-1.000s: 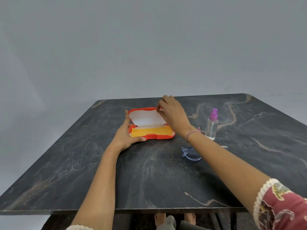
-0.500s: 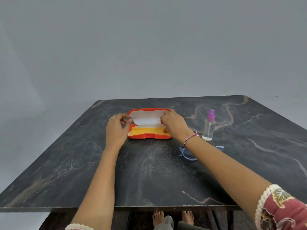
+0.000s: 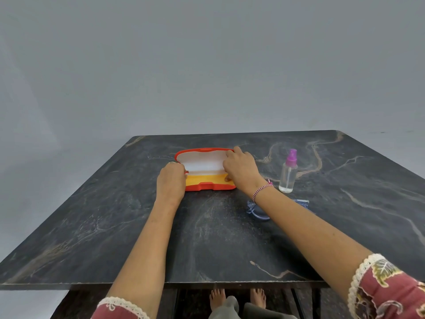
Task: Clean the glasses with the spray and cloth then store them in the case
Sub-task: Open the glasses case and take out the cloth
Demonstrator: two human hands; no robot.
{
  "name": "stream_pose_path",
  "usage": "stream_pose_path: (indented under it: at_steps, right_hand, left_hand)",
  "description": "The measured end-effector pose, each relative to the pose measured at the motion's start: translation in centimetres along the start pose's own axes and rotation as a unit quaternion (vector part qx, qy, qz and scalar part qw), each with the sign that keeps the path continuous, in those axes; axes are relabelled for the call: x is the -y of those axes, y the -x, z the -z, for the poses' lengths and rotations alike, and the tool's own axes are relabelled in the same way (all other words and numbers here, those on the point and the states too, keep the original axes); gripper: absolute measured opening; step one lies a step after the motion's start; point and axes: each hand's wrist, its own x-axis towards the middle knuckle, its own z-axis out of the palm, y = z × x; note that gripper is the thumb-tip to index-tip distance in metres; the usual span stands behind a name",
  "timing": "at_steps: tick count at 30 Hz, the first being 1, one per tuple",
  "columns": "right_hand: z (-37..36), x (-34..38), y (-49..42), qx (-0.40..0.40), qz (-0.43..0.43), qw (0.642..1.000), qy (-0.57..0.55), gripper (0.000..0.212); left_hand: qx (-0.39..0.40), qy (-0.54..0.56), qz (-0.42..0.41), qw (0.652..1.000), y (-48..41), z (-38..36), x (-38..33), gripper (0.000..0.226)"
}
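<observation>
1. While both hands work at the case (image 3: pixel 203 165), it sits open at the middle of the table's (image 3: pixel 115 226) far half, red shell, white-lined lid standing up, yellow layer in the base; cloth or lining, cannot tell.
2. Left hand (image 3: pixel 171 181): fingers curled, gripping the case's left end by the hinge; ring (image 3: pixel 171 162) on one finger.
3. Right hand (image 3: pixel 241 170): fingers hooked over the lid's right edge, thumb tip down on the yellow base, so it holds the right end.
4. Bottle (image 3: pixel 287 176): clear, purple spray top, upright, right of the case and apart from it, just past the right wrist.
5. Glasses (image 3: pixel 257 211): clear blue frame, flat on the table nearer than the bottle, partly hidden under the right forearm, so the forearm crosses over them.
6. Bracelet (image 3: pixel 262 191), pink and white, on the right wrist; red patterned sleeve (image 3: pixel 386 291) with lace trim.
7. Any print on case or bottle: too small to tell.
8. Table: dark marbled slab; near edge runs across the bottom, bare feet (image 3: pixel 217 298) below it. Wide bare surface left of the case and between case and near edge; far edge close behind the lid.
</observation>
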Motion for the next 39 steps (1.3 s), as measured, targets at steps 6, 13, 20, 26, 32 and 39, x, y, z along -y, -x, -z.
stream_pose_path:
  at_steps: [6, 13, 20, 26, 32, 39]
  right_hand:
    - [0.0, 0.0, -0.3, 0.003, -0.010, 1.000, 0.003, 0.026]
    - [-0.5, 0.6, -0.4, -0.001, -0.033, 0.999, -0.002, 0.016]
    - [-0.6, 0.6, 0.3, -0.025, -0.027, 0.999, -0.031, 0.026]
    - [-1.1, 0.2, -0.3, -0.037, -0.031, 0.998, -0.032, 0.023]
    - [-1.1, -1.0, 0.0, -0.053, -0.080, 0.974, -0.206, 0.020]
    - [-0.2, -3.0, 1.4, -0.049, -0.139, 0.862, -0.484, 0.004]
  left_hand:
    - [-0.012, 0.006, 0.001, 1.000, 0.0, -0.2, 0.0, 0.018]
    - [-0.025, 0.046, 0.008, 0.999, 0.4, 0.3, -0.2, 0.018]
    - [-0.038, 0.067, 0.006, 0.997, 0.5, 0.4, 0.0, 0.013]
    - [-0.047, 0.096, 0.005, 0.994, 0.6, 0.6, 0.3, 0.011]
    - [-0.060, 0.150, 0.037, 0.986, 1.3, 1.7, -0.1, 0.011]
    - [-0.102, 0.167, 0.026, 0.980, 2.5, 3.2, -0.7, 0.003]
